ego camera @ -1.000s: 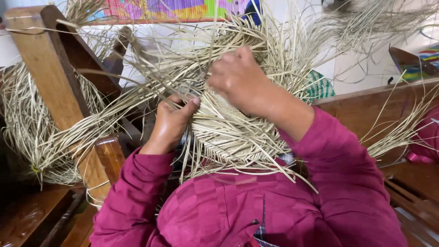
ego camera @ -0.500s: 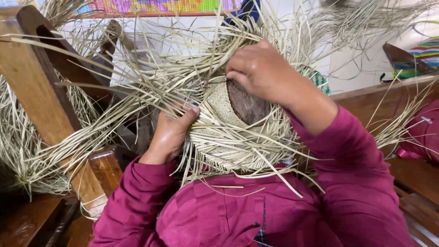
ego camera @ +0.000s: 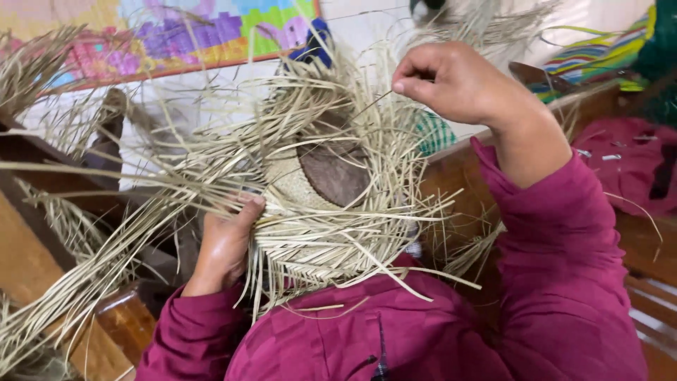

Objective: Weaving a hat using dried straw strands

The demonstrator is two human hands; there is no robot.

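Straw-pale, half-woven hat of flat dry fibre strips (ego camera: 310, 212) sits centre frame, against the person's chest in magenta sleeves. Woven part is a tight, fine plait w/ a rounded crown; over the crown top shows a dark brown rounded wooden block (ego camera: 337, 173), hat pulled over it like a mould. Loose unwoven strips fan out all round the rim, longest ones sweeping left & down past the brown wooden chair frame (ego camera: 42, 247), others sticking up & right.

No real container in view; the hat crown itself holds the block.

Crown faces up toward the camera, tilted a bit right; long axis of the loose bundle runs approx lower left to upper right.

Left hand (ego camera: 226, 247) presses the hat's left edge, fingers curled closed around a bunch of strips. Right hand (ego camera: 451, 81) is raised above & right of the hat, fingers closed, thumb & forefinger pinching one thin single strip (ego camera: 367, 113) drawn up from the weave.
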